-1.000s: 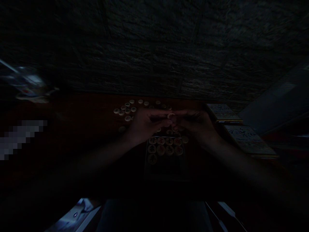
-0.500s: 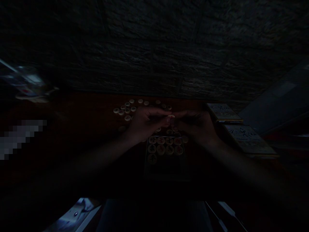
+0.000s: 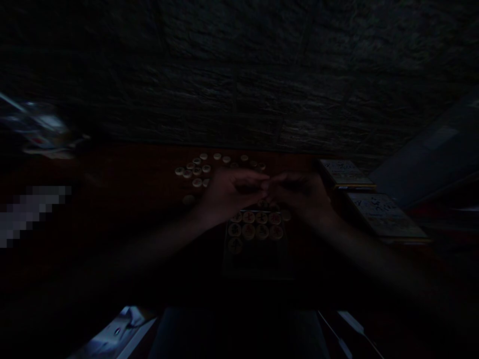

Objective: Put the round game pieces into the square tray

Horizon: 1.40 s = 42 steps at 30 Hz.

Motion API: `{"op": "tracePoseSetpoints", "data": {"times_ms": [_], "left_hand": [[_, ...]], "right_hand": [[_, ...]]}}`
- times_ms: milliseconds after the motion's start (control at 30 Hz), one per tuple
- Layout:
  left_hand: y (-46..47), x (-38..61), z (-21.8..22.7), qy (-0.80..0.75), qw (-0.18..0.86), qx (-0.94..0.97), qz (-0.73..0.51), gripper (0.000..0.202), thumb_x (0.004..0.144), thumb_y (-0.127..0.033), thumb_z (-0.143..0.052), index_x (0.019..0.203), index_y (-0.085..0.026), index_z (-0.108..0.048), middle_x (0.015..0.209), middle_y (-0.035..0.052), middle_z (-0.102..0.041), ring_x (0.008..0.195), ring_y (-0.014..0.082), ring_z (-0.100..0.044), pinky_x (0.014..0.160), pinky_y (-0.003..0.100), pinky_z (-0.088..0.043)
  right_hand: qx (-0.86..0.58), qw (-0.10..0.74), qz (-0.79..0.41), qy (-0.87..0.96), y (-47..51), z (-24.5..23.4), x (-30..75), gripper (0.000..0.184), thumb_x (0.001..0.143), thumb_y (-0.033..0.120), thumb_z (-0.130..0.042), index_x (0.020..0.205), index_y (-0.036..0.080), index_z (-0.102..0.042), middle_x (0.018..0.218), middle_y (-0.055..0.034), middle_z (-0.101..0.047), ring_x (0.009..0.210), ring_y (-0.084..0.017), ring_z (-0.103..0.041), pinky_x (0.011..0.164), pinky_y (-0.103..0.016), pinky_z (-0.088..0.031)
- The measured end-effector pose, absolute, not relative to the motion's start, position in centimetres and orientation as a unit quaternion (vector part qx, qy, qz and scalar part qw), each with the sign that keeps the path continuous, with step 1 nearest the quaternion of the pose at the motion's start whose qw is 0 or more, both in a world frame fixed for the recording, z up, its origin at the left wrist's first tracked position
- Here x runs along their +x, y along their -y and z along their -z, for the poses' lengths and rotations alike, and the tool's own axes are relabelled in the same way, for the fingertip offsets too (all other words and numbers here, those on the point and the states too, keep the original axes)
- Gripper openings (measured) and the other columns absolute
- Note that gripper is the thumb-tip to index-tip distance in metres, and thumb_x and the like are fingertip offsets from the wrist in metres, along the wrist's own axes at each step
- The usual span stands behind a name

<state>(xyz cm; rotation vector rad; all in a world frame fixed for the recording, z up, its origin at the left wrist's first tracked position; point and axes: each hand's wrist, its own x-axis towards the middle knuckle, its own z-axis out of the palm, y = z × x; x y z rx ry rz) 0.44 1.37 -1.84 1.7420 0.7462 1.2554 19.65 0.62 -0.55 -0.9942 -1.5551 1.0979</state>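
The scene is very dark. My left hand (image 3: 228,192) and my right hand (image 3: 299,194) meet fingertip to fingertip above a dark tray (image 3: 258,259) that holds rows of round pale game pieces (image 3: 255,224) with red and black characters. Both hands have their fingers curled together in a pinch. What they hold is hidden by the fingers. Several loose round pieces (image 3: 198,169) lie on the red-brown table (image 3: 130,184) behind and left of my left hand.
Two flat printed boards or boxes (image 3: 381,214) lie at the right of the table. A stone-textured wall (image 3: 239,75) rises behind it. Shiny clutter (image 3: 41,129) sits at the far left, and pale cables (image 3: 348,324) run at the lower right.
A pale round piece that showed between my fingertips earlier is now covered by them. The hands have closed slightly together and stay in the same place.
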Motion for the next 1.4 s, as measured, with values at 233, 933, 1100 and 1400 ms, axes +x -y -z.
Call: {"op": "tracePoseSetpoints", "data": {"times_ms": [233,933,1100,1400], "left_hand": [[-1.43,0.29,1.69,-0.291,0.429,0.697,-0.495,0.029,0.077,-0.020,-0.084,0.105,-0.016,-0.078,0.097,0.0066,-0.082,0.089,0.0200,-0.079,0.082,0.029,-0.065],[-1.74,0.12,1.05,-0.322,0.524,0.597,-0.515,0.032,0.077,-0.031,-0.087,0.101,-0.014,-0.077,0.097,0.0086,-0.082,0.082,0.0203,-0.079,0.078,0.031,-0.066],[-1.67,0.11,1.17,-0.326,0.527,0.592,-0.516,0.028,0.078,-0.029,-0.085,0.102,-0.015,-0.078,0.098,0.0077,-0.082,0.084,0.0195,-0.079,0.078,0.031,-0.066],[-1.42,-0.02,1.31,-0.294,0.481,0.663,-0.492,0.043,0.077,-0.026,-0.087,0.117,-0.017,-0.076,0.109,0.0097,-0.081,0.097,0.0228,-0.078,0.089,0.035,-0.063]], "right_hand": [[-0.410,0.480,-0.493,0.598,-0.33,0.39,19.43,0.027,0.068,0.040,-0.093,0.081,0.020,-0.080,0.068,-0.0010,-0.076,0.055,-0.012,-0.068,0.052,-0.022,-0.055],[-0.394,0.494,-0.449,0.632,-0.55,0.18,19.88,0.024,0.079,0.044,-0.085,0.096,0.026,-0.085,0.080,-0.0023,-0.081,0.069,-0.016,-0.074,0.069,-0.028,-0.060],[-0.387,0.504,-0.437,0.636,-0.66,0.36,19.82,0.028,0.074,0.043,-0.089,0.096,0.026,-0.084,0.085,-0.0024,-0.082,0.071,-0.017,-0.075,0.071,-0.031,-0.062],[-0.393,0.491,-0.467,0.621,-0.63,0.36,19.79,0.033,0.073,0.040,-0.089,0.101,0.024,-0.082,0.092,-0.0042,-0.082,0.076,-0.018,-0.076,0.074,-0.032,-0.062]]}}
